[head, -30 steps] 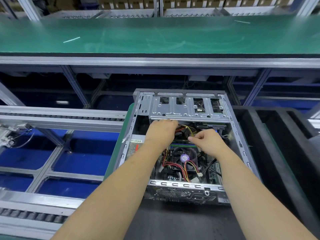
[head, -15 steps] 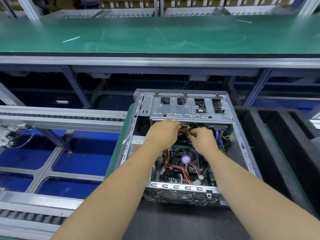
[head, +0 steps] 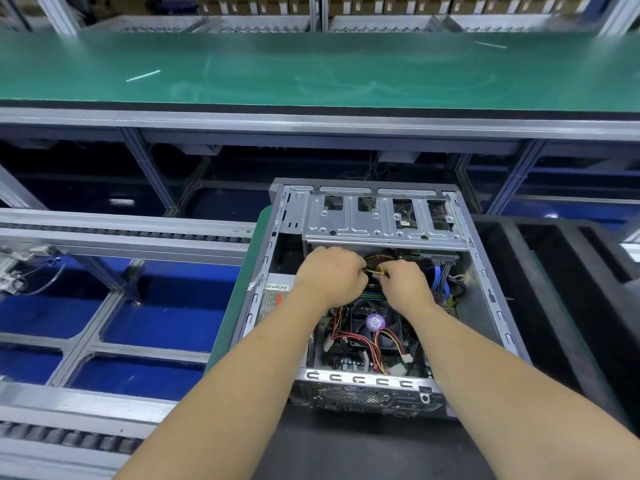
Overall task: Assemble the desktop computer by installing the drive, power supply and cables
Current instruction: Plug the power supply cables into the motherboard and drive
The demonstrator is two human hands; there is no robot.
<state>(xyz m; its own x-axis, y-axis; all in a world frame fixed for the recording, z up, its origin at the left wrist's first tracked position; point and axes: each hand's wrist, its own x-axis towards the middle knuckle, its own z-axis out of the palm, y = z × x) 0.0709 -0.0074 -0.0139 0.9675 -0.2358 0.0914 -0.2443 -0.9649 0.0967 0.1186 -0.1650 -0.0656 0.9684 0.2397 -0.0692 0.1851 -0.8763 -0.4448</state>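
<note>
An open grey computer case (head: 485, 292) lies on its side in front of me, its silver drive cage (head: 377, 221) at the far end. Inside I see the CPU fan (head: 375, 322) with a purple sticker, red and yellow power cables (head: 381, 344) and a blue data cable (head: 443, 284). My left hand (head: 329, 275) and my right hand (head: 403, 284) meet just below the drive cage. Both grip a bundle of yellow, red and black wires (head: 377, 266) between them. The fingertips and any connector are hidden.
A green work surface (head: 311, 71) runs across the back. Roller conveyor rails (head: 121, 233) and blue bins (head: 162, 323) are on the left. Black foam packing (head: 561, 292) borders the case on the right. The power supply label (head: 275, 294) shows at the case's left wall.
My right hand has moved left and up to join the left hand. Both now hold the wire bundle under the drive cage, closer together than before.
</note>
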